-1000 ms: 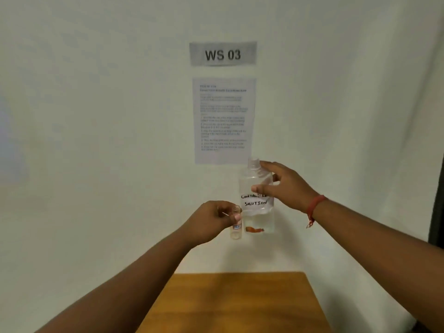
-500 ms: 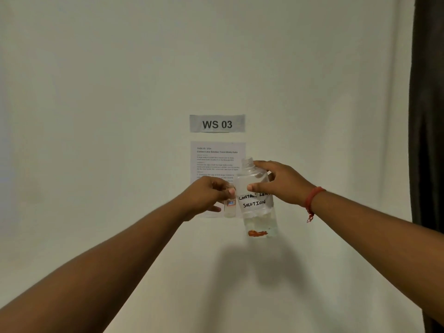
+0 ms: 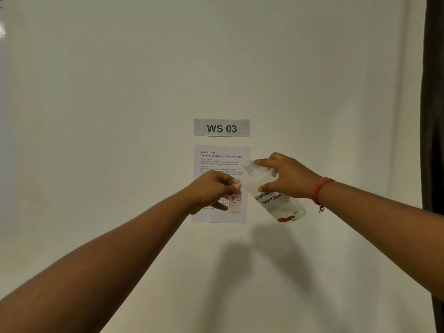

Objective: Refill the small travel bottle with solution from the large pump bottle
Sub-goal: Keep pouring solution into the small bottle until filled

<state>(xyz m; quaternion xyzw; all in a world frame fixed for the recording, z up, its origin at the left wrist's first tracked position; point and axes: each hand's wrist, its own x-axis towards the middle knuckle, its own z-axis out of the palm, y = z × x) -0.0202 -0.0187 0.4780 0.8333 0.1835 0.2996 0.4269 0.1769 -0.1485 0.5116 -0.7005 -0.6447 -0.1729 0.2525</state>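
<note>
My right hand (image 3: pixel 288 177) grips the large clear bottle (image 3: pixel 271 195), which carries a handwritten "CONTACT LENS SOLUTION" label. The bottle has no cap and leans to the left, its open neck up at the top left. A little liquid lies in its lower end. My left hand (image 3: pixel 211 188) pinches the small clear travel bottle (image 3: pixel 235 200) near its top, upright, just left of the large bottle. The small bottle's mouth is hidden behind my fingers. Both bottles are held up in the air in front of the wall.
A white wall fills the view, with a "WS 03" sign (image 3: pixel 221 127) and a printed task sheet (image 3: pixel 219 164) behind my hands. A dark curtain (image 3: pixel 433 116) hangs along the right edge. A red thread band (image 3: pixel 319 189) circles my right wrist.
The view has risen, so the wooden table has dropped out of sight. The large bottle has tipped from upright to leaning left, its neck toward the small bottle. Both hands keep their grip.
</note>
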